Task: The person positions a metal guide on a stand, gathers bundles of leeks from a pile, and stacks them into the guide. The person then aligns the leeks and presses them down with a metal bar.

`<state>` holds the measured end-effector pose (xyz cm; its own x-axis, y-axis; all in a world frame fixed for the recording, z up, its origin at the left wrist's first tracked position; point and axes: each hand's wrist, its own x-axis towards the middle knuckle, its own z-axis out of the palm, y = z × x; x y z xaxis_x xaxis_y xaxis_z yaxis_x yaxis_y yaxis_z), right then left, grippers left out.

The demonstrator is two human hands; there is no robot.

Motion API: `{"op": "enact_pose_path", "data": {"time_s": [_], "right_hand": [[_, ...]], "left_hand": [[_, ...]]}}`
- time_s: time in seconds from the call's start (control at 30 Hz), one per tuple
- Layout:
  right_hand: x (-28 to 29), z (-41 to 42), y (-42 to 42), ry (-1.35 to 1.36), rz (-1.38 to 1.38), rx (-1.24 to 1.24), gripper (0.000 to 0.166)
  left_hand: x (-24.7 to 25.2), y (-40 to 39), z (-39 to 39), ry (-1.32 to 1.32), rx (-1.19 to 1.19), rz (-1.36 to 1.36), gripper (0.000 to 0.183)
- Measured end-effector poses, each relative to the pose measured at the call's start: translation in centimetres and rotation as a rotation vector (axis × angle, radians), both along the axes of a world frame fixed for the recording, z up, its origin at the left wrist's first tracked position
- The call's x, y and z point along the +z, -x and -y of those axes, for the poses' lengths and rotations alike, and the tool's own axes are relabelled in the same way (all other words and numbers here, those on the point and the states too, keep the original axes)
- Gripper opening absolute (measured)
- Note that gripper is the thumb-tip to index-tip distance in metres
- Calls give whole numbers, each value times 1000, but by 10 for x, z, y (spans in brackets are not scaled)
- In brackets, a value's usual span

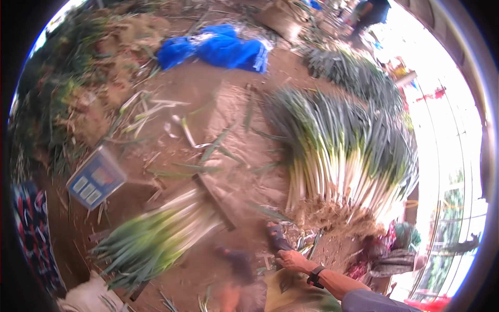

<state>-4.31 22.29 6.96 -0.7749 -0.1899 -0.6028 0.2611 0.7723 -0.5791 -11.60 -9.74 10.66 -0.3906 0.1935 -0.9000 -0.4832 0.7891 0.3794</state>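
Observation:
My right hand [290, 260], with a dark watch [315, 277] on its wrist, is curled near a dark sandal [276, 234]; whether it holds anything is unclear. To its left, a motion-blurred dark shape above bare skin appears to be my left hand [237, 262] in a dark glove; its fingers cannot be made out. Trimmed-looking leeks or large green onions [167, 230] lie in a bundle on a low rack, their white ends against a brown bar [214, 201]. At upper right of my right hand, a large pile of similar stalks [343, 156] still has roots.
A box with a blue label [96, 177] stands on the dirt floor at left. Loose leaves [216, 144] lie mid-floor. Blue sheeting [218, 48], another leek pile [354, 76] and a person [370, 13] are farther off. A pale sack [91, 294] lies lower left.

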Motion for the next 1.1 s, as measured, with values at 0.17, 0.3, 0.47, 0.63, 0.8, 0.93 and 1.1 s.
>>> {"op": "enact_pose_path", "data": {"time_s": [0.17, 0.3, 0.47, 0.63, 0.8, 0.93, 1.1], "right_hand": [[13, -52, -41, -5, 148, -323, 27], [27, -100, -77, 19, 243, -655, 33], [39, -136, -104, 11, 298, -878, 34], [35, -141, -120, -40, 246, -976, 33], [52, -112, -114, 55, 132, -1113, 32], [47, -68, -129, -34, 187, -1144, 33], [47, -24, -154, 12, 278, -1177, 36]], "left_hand": [[-38, 3, -50, 102, -235, -121, 51], [-42, 12, -115, -38, -262, -170, 48], [-39, 21, -181, -135, -304, -206, 48], [-37, 30, -229, -210, -374, -209, 48], [-45, 40, -225, -276, -497, -252, 47], [-47, 55, -196, -248, -534, -194, 47], [-35, 80, -145, -203, -666, -245, 48]]}}
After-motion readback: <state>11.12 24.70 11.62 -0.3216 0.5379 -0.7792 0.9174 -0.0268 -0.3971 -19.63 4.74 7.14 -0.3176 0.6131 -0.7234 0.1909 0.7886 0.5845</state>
